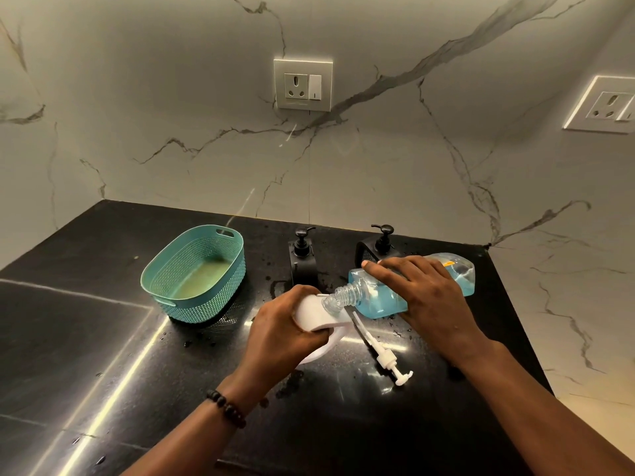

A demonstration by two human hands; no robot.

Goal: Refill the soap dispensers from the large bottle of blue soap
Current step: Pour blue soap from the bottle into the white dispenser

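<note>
While the right hand (426, 293) grips the large clear bottle of blue soap (412, 286) tipped on its side at centre right, its open neck meets the white plastic dispenser (319, 314) clasped in the left hand (281, 328). Pouring appears under way. A white pump head (388, 362) lies on the black counter (103, 338) below. Two black pump dispensers (302, 252) behind remain capped, probably unfilled.
</note>
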